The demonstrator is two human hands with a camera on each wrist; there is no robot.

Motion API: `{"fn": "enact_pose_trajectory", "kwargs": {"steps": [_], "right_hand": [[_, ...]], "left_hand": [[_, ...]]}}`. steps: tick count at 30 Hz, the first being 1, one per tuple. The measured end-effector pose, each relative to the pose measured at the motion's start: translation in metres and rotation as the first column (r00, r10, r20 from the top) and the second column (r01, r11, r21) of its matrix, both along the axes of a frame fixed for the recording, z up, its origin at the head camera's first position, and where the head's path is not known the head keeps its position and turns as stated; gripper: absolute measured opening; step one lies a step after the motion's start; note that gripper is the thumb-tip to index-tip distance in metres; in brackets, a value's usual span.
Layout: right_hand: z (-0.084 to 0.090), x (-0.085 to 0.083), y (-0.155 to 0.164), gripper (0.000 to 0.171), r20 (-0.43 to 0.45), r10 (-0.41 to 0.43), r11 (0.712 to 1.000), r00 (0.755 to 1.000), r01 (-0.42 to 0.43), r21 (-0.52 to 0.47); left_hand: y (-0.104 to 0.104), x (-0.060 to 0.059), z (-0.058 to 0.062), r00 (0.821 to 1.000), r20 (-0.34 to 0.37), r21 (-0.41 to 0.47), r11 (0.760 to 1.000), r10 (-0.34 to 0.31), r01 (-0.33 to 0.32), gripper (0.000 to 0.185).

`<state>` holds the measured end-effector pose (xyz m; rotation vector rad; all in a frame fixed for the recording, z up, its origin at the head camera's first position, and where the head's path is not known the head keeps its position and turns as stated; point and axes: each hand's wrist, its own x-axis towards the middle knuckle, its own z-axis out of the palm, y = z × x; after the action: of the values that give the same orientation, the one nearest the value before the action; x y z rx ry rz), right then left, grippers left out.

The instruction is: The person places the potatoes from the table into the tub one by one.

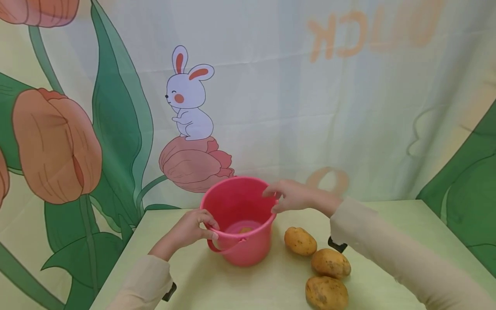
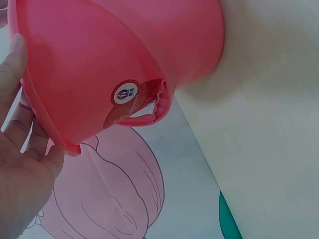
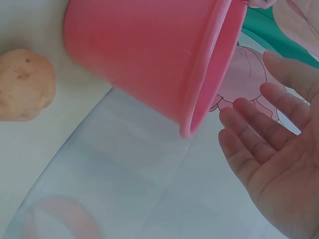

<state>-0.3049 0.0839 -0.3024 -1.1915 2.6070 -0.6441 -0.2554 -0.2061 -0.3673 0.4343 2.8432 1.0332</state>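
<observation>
A pink plastic bucket stands on the pale green table near its back edge. My left hand grips its near-left rim by the handle mount, thumb over the edge; in the left wrist view the fingers lie against the rim of the bucket. My right hand hovers at the right rim with relaxed, straight fingers and holds nothing; the right wrist view shows its open palm just clear of the bucket. One potato lies inside the bucket.
Three potatoes lie on the table right of the bucket: one close, one further front, one at the front edge. A printed curtain with a rabbit and tulips hangs right behind the table.
</observation>
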Motion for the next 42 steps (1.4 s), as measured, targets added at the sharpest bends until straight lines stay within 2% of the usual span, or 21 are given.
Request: {"fn": "enact_pose_trajectory", "kwargs": {"steps": [11, 16, 33, 42], "right_hand": [[0.004, 0.006, 0.021, 0.036, -0.006, 0.007, 1.000, 1.000, -0.007, -0.012], [0.003, 0.010, 0.030, 0.039, 0.034, -0.025, 1.000, 0.999, 0.026, -0.018], [0.000, 0.022, 0.057, 0.039, 0.016, -0.053, 0.998, 0.998, 0.053, -0.027], [-0.017, 0.023, 0.072, 0.039, 0.029, -0.084, 0.996, 0.996, 0.085, -0.023]], "left_hand": [[0.002, -0.001, 0.000, 0.999, 0.023, -0.005, 1.000, 0.030, -0.030, 0.014], [0.002, -0.001, -0.001, 1.000, 0.014, -0.005, 1.000, 0.025, -0.025, 0.014], [0.001, 0.000, -0.001, 1.000, 0.014, 0.003, 1.000, 0.010, -0.010, 0.013], [0.000, 0.000, -0.002, 1.000, -0.007, -0.001, 1.000, -0.005, 0.005, 0.013]]}}
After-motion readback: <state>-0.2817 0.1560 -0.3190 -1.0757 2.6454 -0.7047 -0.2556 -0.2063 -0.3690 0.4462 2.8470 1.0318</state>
